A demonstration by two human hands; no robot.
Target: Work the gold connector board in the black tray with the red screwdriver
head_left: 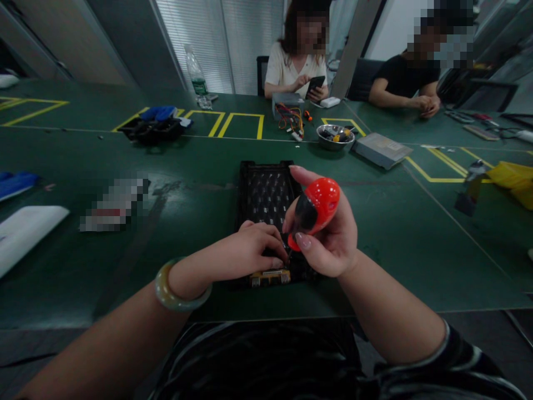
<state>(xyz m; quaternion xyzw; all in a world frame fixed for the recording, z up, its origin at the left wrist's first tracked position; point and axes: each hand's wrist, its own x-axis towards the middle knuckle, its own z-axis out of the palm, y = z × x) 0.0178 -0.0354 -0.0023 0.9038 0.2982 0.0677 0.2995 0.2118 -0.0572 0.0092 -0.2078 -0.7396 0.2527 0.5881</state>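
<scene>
Driver [317,206], red w/ dark patch, is just right of ctr frame, gripped in R hand [333,239], tip end down at lower part of black tray [270,194]. L hand [254,250], fingers bent, is on tray's lower end nr orange board [270,278]; can't tell if it pinches anything. Metal bowl [335,138] w/ parts is upper right; person [297,72] w/ phone [315,84], top ctr.

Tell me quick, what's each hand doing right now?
Left hand: fingers bent at the black case; can't tell if it's holding anything.
Right hand: closed around a red-and-black tool.
</scene>
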